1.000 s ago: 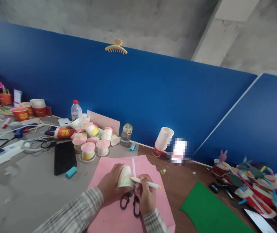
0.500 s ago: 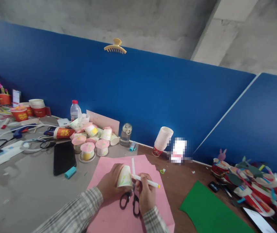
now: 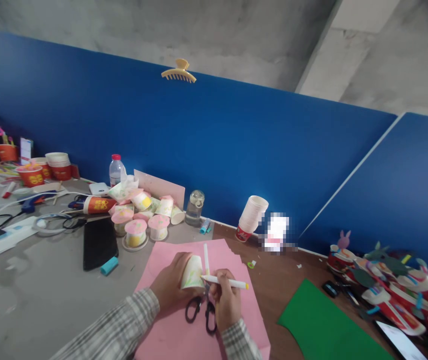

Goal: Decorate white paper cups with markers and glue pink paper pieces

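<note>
Marker [image 3: 229, 282] tip at paper cup [image 3: 192, 273]

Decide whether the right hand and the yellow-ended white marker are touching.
Touching: the head view shows the right hand gripping the white marker, its fingers closed around the barrel.

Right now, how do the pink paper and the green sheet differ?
The pink paper lies under black-handled scissors; nothing shows on the green sheet. The pink paper spans the grey surface and the brown surface; the green sheet lies only on brown. Both lie flat and run past the bottom edge.
</note>
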Demonstrator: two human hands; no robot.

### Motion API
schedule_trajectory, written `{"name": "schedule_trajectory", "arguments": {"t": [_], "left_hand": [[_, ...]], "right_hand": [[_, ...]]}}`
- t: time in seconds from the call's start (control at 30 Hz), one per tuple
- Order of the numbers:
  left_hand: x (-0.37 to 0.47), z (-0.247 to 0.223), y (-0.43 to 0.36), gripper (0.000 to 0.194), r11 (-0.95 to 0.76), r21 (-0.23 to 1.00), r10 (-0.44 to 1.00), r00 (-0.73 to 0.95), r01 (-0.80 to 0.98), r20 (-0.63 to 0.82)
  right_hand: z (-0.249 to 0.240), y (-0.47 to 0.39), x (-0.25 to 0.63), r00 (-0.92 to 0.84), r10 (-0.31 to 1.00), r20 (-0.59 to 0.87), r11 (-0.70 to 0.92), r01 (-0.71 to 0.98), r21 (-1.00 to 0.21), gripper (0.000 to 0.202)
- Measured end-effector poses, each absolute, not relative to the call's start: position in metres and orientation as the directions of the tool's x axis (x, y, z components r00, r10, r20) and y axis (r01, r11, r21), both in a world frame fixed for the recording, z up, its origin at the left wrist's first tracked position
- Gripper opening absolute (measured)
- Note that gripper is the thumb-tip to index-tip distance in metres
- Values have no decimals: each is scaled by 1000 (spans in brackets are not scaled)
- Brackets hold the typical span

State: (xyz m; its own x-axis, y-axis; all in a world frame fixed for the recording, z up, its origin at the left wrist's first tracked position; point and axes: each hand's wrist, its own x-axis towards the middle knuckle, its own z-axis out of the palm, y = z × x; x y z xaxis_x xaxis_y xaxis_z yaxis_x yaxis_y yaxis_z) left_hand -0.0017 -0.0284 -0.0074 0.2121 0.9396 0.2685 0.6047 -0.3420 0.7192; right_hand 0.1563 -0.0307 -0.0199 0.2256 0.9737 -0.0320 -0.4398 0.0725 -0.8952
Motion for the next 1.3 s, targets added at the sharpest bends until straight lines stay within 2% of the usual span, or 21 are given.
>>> {"name": "schedule_trajectory", "arguments": {"t": [0.1,0.23,0.33,0.53,0.67,0.8,0.9,1.03,1.17,1.3], "left_hand": [[-2,-7,-29,77,-344,723,939,211,599,273],[0,-5,-30,78,-357,746,932,163,561,323],[-1,-6,-29,79,-375,776,921,110,508,373],[-7,-15,-22,81,-413,807,902,67,421,426],[-8,-15,-22,83,-422,827,893,15,371,449],[-7,-14,-24,87,-440,853,892,28,280,451],[-6,-17,-25,91,-444,867,895,65,228,442],[-7,-19,-24,94,-433,873,901,113,225,418],[-7,-19,-23,95,-433,865,901,131,253,413],[-9,-20,-23,95,-424,850,905,177,313,386]], "right_hand": [[-19,-30,156,238,971,-5,103,-438,-893,26],[-15,-26,159,363,931,43,196,-396,-897,34],[-12,-25,161,390,920,44,181,-321,-930,42],[-6,-37,157,204,952,227,262,-163,-951,28],[-10,-43,156,69,911,406,409,-38,-912,39],[-15,-44,157,19,845,535,521,196,-831,46],[-18,-43,157,33,821,571,539,290,-791,49],[-21,-42,157,51,824,564,523,311,-794,48],[-21,-42,158,72,825,561,512,325,-795,44],[-21,-40,160,84,786,612,537,399,-744,45]]}}
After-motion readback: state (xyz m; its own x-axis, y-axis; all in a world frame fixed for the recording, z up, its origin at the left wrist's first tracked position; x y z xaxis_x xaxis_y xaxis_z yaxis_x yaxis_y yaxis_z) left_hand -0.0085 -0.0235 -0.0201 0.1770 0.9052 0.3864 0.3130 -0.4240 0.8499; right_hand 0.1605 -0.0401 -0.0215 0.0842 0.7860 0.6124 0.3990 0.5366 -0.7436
